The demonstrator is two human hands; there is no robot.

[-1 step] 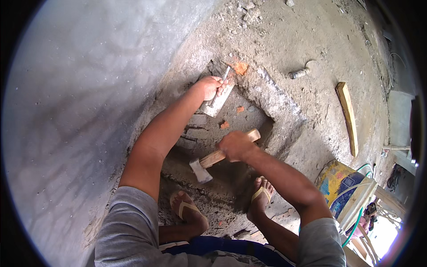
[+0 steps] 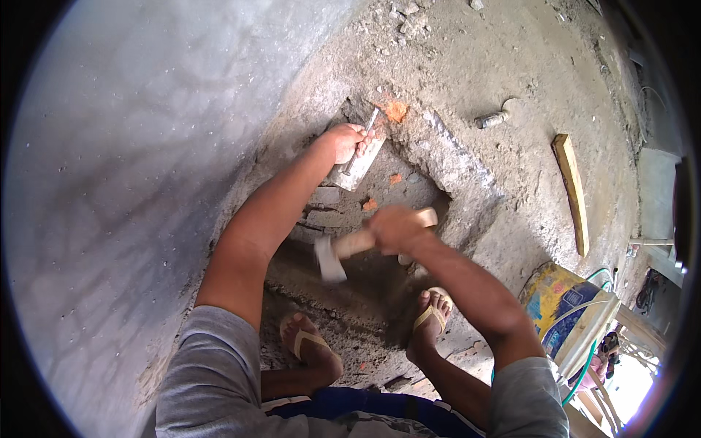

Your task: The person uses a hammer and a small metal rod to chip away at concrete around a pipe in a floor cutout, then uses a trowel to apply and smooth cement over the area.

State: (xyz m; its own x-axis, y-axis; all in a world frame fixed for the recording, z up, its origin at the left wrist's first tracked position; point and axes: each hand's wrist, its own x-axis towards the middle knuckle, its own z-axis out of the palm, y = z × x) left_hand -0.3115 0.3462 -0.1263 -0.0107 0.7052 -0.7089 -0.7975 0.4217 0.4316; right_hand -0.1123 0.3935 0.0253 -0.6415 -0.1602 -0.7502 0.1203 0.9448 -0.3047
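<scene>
My left hand (image 2: 345,142) is closed on a metal chisel (image 2: 374,117), which lies along a pale, dusty rectangular slab (image 2: 352,174) at the upper edge of a dug hollow (image 2: 423,190). An orange brick fragment (image 2: 396,111) sits just beyond the chisel tip. Lower and to the right, over the hollow, my right hand (image 2: 394,228) grips the wooden handle of a hammer, blurred by motion; its steel head (image 2: 330,259) points left and down. My sandalled feet stand at the hollow's near side.
A plastered grey wall (image 2: 131,182) fills the left. At the right lie a short metal pipe (image 2: 491,120), a wooden plank (image 2: 571,190), and a stained yellow-blue bucket (image 2: 555,299) with a green hose (image 2: 599,271). Rubble (image 2: 405,14) is scattered at the top.
My right hand and the hammer have moved slightly up and to the right. My left hand with the chisel is in the same place.
</scene>
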